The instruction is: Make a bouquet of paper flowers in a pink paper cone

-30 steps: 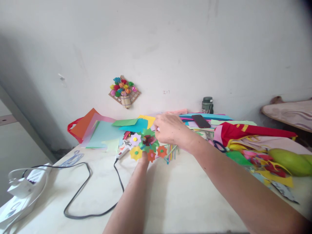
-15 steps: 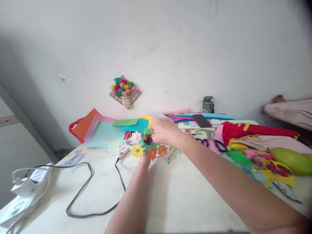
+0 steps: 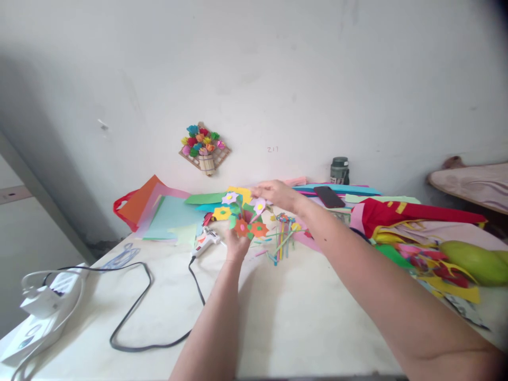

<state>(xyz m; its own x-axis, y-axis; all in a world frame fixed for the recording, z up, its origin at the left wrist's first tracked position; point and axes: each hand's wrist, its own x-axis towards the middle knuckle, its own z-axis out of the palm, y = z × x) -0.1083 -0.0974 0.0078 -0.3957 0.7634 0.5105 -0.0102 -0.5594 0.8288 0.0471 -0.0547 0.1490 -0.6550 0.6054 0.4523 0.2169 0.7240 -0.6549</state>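
My left hand [image 3: 237, 246] is closed round the stems of a bunch of paper flowers [image 3: 240, 214], held up over the white table [image 3: 278, 317]. The bunch has yellow, purple, orange and green blooms. My right hand [image 3: 278, 193] reaches in from the right, its fingers stretched toward a purple flower at the top of the bunch. Loose coloured paper stems [image 3: 282, 241] lie on the table just right of the bunch. A white glue gun [image 3: 205, 242] lies to its left.
Coloured paper sheets [image 3: 166, 214] are stacked against the wall. A black cord [image 3: 138, 312] runs to a power strip [image 3: 37, 312] at the left. A phone [image 3: 327, 197], a dark jar [image 3: 338, 170], red cloth [image 3: 397, 214] and a green fruit [image 3: 472, 263] sit at the right. A flower craft [image 3: 203, 148] hangs on the wall.
My left hand has raised the bunch of flowers up and away from me. My right hand has left the middle of the bunch and now reaches over its top.
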